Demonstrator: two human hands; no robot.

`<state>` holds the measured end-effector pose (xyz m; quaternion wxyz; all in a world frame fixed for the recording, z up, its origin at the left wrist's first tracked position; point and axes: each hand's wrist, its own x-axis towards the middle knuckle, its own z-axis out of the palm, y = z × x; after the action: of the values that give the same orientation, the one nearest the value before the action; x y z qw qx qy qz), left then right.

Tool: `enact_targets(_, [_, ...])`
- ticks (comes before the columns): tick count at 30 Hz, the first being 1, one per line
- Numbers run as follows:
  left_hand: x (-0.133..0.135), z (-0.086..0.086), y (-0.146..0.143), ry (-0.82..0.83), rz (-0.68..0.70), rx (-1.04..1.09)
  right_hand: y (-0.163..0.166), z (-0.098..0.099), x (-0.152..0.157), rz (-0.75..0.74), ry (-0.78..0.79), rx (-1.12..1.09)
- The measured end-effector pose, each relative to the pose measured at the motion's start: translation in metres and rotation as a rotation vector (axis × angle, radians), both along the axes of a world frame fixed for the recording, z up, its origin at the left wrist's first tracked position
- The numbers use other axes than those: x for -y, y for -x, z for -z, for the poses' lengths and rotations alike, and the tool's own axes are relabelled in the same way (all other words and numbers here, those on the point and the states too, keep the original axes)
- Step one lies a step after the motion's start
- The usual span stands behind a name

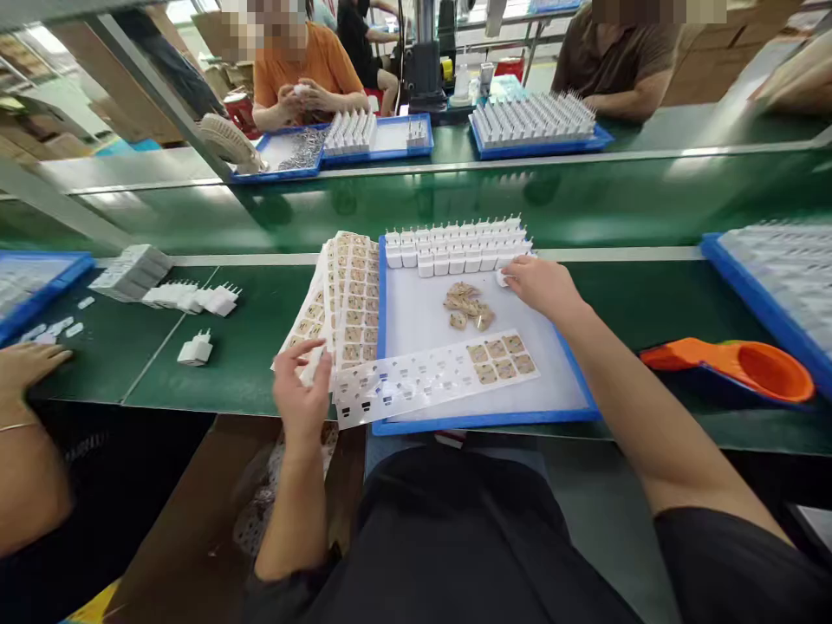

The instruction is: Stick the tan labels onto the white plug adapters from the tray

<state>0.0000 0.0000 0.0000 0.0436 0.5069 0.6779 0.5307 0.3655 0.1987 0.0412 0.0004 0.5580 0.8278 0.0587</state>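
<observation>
My right hand (542, 284) pinches a white charger plug (502, 278) at the far right of a blue-rimmed tray (487, 422). Rows of white charger plugs (455, 262) with pins up stand along the tray's back. Mid-tray lies a small heap of crumpled tan stickers (464, 301). Across the tray's front rests a clear sticker strip (416, 381), with several tan squares left at its right end. My left hand (302, 386) hovers by the strip's left end, fingers apart and holding nothing. Beside the tray is a fanned stack of sticker sheets (354, 299).
To the right lies an orange scoop-like tool (734, 355), before another blue tray (767, 316). Loose white plugs (195, 348) and a neighbour's hand (29, 368) are on the left. Behind the green divider (455, 191), people sit with more trays (536, 147).
</observation>
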Motion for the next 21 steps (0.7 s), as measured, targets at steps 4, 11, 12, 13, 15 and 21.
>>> enact_targets(4, [-0.002, 0.008, -0.041, 0.078, 0.25, -0.003, -0.004, 0.006, 0.004, 0.038, -0.018, 0.022])
enact_targets(11, [0.0, 0.012, -0.08, 0.218, 0.532, 0.293, 0.023, 0.0, 0.051, -0.025, 0.119, -0.881])
enact_targets(12, [-0.001, 0.013, -0.087, 0.239, 0.591, 0.374, 0.032, 0.0, 0.062, -0.054, 0.268, -1.032])
enact_targets(13, [-0.003, 0.013, -0.095, 0.25, 0.645, 0.463, 0.041, 0.001, 0.073, -0.085, 0.426, -1.142])
enact_targets(15, [-0.008, 0.017, -0.109, 0.224, 0.686, 0.636, 0.055, 0.004, 0.092, -0.154, 0.67, -1.241])
enact_targets(21, [-0.012, 0.019, -0.113, 0.213, 0.563, 0.67, 0.033, 0.024, 0.101, -0.368, 0.628, -0.863])
